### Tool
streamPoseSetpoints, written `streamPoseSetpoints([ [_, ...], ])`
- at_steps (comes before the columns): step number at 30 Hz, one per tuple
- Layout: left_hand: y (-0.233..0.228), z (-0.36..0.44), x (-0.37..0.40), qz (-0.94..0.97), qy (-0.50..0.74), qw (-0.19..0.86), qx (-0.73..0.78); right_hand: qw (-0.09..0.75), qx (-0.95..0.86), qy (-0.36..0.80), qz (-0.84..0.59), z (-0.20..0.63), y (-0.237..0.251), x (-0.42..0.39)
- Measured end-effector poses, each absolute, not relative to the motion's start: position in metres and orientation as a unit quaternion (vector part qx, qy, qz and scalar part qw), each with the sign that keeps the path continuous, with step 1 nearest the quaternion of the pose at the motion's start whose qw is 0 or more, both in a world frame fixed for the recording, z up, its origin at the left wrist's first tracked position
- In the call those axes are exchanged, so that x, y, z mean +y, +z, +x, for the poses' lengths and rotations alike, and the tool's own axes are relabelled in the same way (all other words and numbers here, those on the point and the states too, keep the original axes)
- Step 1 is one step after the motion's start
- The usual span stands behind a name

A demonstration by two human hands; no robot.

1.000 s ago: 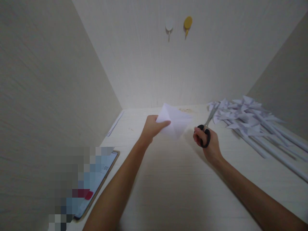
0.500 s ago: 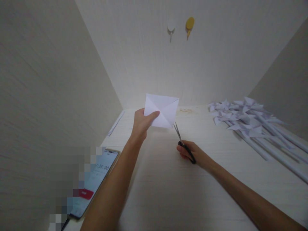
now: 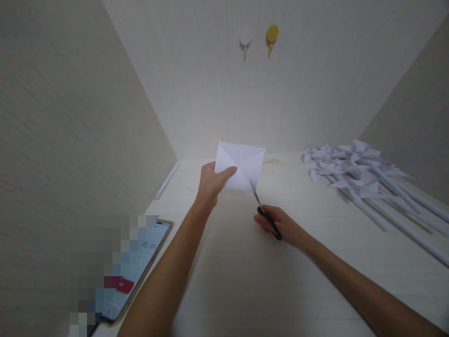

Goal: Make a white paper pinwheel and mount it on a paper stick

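A square sheet of white paper (image 3: pixel 245 159) with diagonal creases is held up above the table. My left hand (image 3: pixel 212 183) pinches its left side, thumb on the front face and the other fingers behind. Black-handled scissors (image 3: pixel 269 223) are in my right hand (image 3: pixel 280 224), below and to the right of the sheet. Their blades overlap the paper's lower edge near its bottom right corner, one blade showing in front. Whether the paper is cut there is too small to tell.
Several white paper pinwheels (image 3: pixel 361 164) on paper sticks lie piled at the right. A phone (image 3: pixel 140 267) showing a running timer rests at the left, with folded paper strips (image 3: pixel 167 180) beyond it. Walls enclose the white table (image 3: pixel 231 271); a white hook (image 3: pixel 245 38) and a yellow hook (image 3: pixel 272 33) hang behind.
The paper has shifted slightly right and down in my left hand. The scissors, open and apart from it before, now reach over its lower edge with their blades closer together.
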State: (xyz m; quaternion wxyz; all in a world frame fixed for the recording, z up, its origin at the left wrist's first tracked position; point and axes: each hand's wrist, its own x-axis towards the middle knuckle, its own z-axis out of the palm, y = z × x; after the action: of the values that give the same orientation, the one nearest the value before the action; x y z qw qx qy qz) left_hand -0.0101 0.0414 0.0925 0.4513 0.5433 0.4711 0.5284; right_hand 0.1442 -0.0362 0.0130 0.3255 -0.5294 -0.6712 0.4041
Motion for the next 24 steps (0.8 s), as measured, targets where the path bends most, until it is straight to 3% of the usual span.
streamPoseSetpoints([
  [24, 0.0948, -0.0108, 0.0398, 0.549, 0.523, 0.447, 0.474, 0.32, -0.66, 0.435, -0.522, 0.1442, 0.0138, -0.0364],
])
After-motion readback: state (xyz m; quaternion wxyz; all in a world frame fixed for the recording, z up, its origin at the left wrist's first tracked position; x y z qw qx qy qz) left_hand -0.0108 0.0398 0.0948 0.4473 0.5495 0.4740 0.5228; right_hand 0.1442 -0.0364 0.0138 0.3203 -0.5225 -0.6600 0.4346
